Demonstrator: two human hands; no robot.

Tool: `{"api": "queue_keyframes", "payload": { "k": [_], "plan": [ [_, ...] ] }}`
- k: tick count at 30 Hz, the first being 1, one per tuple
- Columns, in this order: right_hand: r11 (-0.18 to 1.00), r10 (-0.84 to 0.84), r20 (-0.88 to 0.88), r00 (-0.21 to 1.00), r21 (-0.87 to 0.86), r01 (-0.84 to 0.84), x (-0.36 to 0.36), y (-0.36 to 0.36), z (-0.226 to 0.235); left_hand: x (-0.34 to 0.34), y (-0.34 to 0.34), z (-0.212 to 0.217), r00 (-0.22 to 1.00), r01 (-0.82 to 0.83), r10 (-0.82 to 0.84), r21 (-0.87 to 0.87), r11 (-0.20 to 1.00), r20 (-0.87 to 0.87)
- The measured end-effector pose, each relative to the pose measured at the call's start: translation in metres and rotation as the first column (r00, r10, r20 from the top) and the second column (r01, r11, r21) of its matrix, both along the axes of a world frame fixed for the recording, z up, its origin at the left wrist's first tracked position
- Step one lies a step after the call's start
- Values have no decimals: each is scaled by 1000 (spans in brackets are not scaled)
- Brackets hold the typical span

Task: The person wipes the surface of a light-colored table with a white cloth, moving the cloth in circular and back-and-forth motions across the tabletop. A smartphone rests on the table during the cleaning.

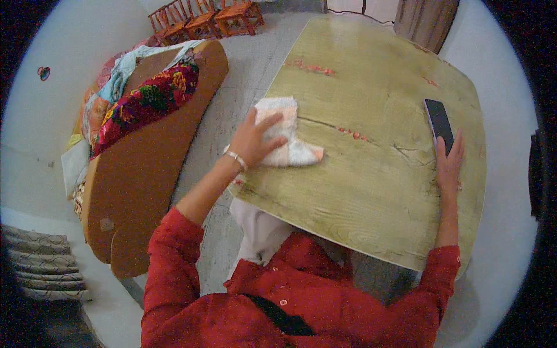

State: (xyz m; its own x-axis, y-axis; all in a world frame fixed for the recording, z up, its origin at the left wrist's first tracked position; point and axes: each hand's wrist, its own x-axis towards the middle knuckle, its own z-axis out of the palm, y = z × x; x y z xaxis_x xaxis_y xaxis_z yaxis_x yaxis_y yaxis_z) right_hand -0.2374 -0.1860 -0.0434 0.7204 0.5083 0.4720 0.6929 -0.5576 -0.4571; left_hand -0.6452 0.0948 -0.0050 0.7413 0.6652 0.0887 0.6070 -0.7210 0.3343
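Observation:
Near the table's left edge, my left hand (258, 139) lies on a white cloth (279, 152) with pale orange patches, its fingers spread and flat. The cloth rests partly folded on the yellowish-green table (348, 191). On the right side, my right hand (450, 162) is at the near end of a dark smartphone (439, 119), which lies screen up on the tabletop. The thumb touches the phone's lower part and the fingers extend along its right edge. Whether the fingers grip the phone is hard to make out.
To the left stands a brown bed or sofa (145, 191) with a red floral blanket (148, 98) and other bedding. Wooden chairs (200, 23) line the far wall. A curtain (425, 23) hangs beyond the table. A grey patterned cloth (43, 264) is at the lower left.

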Motion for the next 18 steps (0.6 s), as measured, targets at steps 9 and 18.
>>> {"api": "queue_keyframes", "payload": {
  "k": [9,18],
  "plan": [
    [995,-19,-66,998,-98,13,-8,3,11,130,131,-20,990,-38,30,61,997,135],
    [999,41,-52,998,7,-40,4,0,-3,55,68,-21,993,-88,79,110,990,88]
  ]
}}
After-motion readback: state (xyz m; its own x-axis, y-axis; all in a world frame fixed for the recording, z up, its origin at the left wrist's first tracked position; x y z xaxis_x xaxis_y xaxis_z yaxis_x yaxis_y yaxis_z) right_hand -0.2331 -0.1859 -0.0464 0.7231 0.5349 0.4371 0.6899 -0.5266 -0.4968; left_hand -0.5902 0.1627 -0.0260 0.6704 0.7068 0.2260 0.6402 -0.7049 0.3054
